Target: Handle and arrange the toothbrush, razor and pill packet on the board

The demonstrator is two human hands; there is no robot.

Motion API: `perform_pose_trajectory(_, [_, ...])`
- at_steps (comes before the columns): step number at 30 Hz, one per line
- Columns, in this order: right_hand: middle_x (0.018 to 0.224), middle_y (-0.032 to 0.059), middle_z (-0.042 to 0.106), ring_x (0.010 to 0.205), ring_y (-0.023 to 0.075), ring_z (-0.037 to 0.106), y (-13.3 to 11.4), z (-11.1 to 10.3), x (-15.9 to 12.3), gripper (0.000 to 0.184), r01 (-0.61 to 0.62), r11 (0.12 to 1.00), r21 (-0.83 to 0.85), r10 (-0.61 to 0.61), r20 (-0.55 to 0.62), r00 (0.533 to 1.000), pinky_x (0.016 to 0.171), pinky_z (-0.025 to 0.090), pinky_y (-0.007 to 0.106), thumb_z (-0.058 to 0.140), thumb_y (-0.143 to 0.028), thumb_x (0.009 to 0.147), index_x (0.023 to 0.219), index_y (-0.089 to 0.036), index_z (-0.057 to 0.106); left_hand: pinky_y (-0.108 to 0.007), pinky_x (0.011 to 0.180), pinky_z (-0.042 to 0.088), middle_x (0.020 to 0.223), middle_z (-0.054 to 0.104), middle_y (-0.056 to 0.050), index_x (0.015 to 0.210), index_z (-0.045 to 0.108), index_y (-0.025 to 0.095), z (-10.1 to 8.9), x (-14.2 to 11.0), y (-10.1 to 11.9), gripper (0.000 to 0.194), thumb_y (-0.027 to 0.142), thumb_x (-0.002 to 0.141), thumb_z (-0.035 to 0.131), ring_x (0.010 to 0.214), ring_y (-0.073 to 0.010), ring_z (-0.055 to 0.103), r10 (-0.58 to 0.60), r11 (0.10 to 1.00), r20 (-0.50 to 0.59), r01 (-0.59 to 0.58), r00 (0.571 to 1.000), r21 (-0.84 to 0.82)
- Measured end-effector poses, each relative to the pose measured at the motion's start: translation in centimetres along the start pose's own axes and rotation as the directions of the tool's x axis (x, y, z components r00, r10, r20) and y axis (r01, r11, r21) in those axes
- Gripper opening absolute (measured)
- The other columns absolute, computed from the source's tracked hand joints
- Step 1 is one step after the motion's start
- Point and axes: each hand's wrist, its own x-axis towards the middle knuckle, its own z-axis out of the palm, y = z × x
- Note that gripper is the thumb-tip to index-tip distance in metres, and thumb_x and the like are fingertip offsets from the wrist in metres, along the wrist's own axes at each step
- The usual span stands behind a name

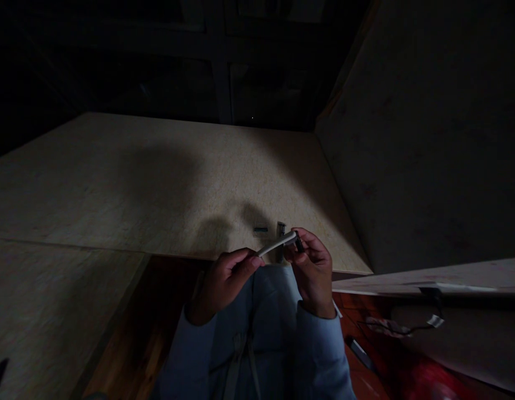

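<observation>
In dim light, both my hands are held over the near edge of the tabletop (215, 189). My left hand (226, 280) is closed in a pinch on the lower end of a white handle of what looks like a razor (278, 243). At its other end is a narrow dark head, which the fingers of my right hand (313, 272) grip. Just beyond lies a second T-shaped, razor-like piece (281, 228), partly hidden behind the held one. Left of that, a small dark bar (260, 229) lies flat on the tabletop; its exact kind is unclear.
A patterned upright panel (424, 144) rises at the right, and dark window panes (215, 66) stand behind the tabletop. A second surface (40, 311) adjoins at lower left. Below right are a dark cable (419, 328) and a reddish floor (361, 378).
</observation>
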Motion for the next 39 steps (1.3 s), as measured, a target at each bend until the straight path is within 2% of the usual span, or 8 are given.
perform_pose_trajectory(3, [0.081,-0.0008,0.065,0.067,0.0123,0.054,0.5,0.0,-0.2,0.047,-0.004,0.999,-0.035,0.005,0.020,1.000,0.061,0.047,0.026,0.092,-0.045,0.062,0.103,-0.027,0.076,-0.022,0.063,0.043,0.070,0.064,-0.001,0.081,0.071,0.016,0.4,0.1,0.4,0.042,0.049,0.097,0.051,0.067,-0.0132,0.056,0.003,1.000,0.012,-0.003,1.000,-0.004])
perform_pose_trajectory(6, [0.076,-0.0023,0.062,0.065,0.0121,0.051,0.7,0.0,-0.3,0.047,0.010,0.998,-0.060,-0.009,0.018,1.000,0.059,0.046,0.025,0.090,-0.046,0.065,0.105,-0.028,0.075,-0.021,0.060,0.040,0.066,0.060,0.001,0.078,0.069,0.016,0.6,0.1,0.5,0.042,0.049,0.097,0.051,0.063,-0.0120,0.053,-0.006,1.000,0.024,0.005,1.000,0.010])
perform_pose_trajectory(14, [0.074,-0.0020,0.062,0.060,0.0099,0.047,0.2,0.2,-0.1,0.045,-0.010,1.000,0.016,0.011,-0.016,1.000,0.054,0.042,0.022,0.094,-0.041,0.060,0.100,-0.027,0.078,-0.021,0.058,0.038,0.065,0.060,0.001,0.083,0.072,0.016,-0.4,-0.2,0.2,0.039,0.046,0.097,0.052,0.062,-0.0115,0.051,-0.024,0.997,0.068,0.019,0.997,0.073])
perform_pose_trajectory(20, [0.072,-0.0026,0.060,0.060,0.0103,0.047,0.1,-0.2,0.1,0.044,0.001,1.000,-0.004,-0.001,-0.016,1.000,0.054,0.041,0.023,0.092,-0.042,0.063,0.101,-0.027,0.077,-0.021,0.059,0.039,0.067,0.062,0.001,0.080,0.069,0.016,-0.9,-0.2,0.0,0.037,0.045,0.097,0.052,0.063,-0.0117,0.053,-0.022,0.995,0.046,0.018,0.999,0.094])
perform_pose_trajectory(26, [0.070,-0.0026,0.061,0.062,0.0115,0.051,0.0,0.2,-0.1,0.049,-0.045,0.999,-0.017,0.045,0.001,0.999,0.059,0.044,0.025,0.094,-0.045,0.058,0.099,-0.026,0.077,-0.022,0.066,0.043,0.070,0.063,0.001,0.080,0.066,0.016,-0.7,0.0,-0.2,0.037,0.045,0.098,0.050,0.070,-0.0131,0.057,-0.030,0.997,-0.045,0.033,0.999,0.067])
perform_pose_trajectory(32, [0.074,-0.0011,0.063,0.063,0.0122,0.051,0.2,0.1,0.0,0.051,-0.033,0.999,-0.040,0.033,-0.006,0.999,0.058,0.045,0.025,0.093,-0.050,0.057,0.099,-0.026,0.078,-0.021,0.062,0.041,0.065,0.060,0.001,0.080,0.069,0.016,-0.6,-0.1,0.2,0.039,0.045,0.098,0.051,0.064,-0.0125,0.054,-0.007,0.997,0.009,0.006,1.000,0.083])
perform_pose_trajectory(39, [0.076,-0.0019,0.064,0.062,0.0099,0.050,0.3,-0.2,0.0,0.044,-0.013,1.000,-0.016,0.013,-0.001,1.000,0.056,0.044,0.022,0.093,-0.041,0.062,0.101,-0.028,0.078,-0.021,0.061,0.042,0.064,0.059,0.001,0.083,0.072,0.016,-0.6,-0.4,0.0,0.039,0.046,0.097,0.052,0.063,-0.0125,0.053,-0.015,0.996,0.051,0.011,0.999,0.083])
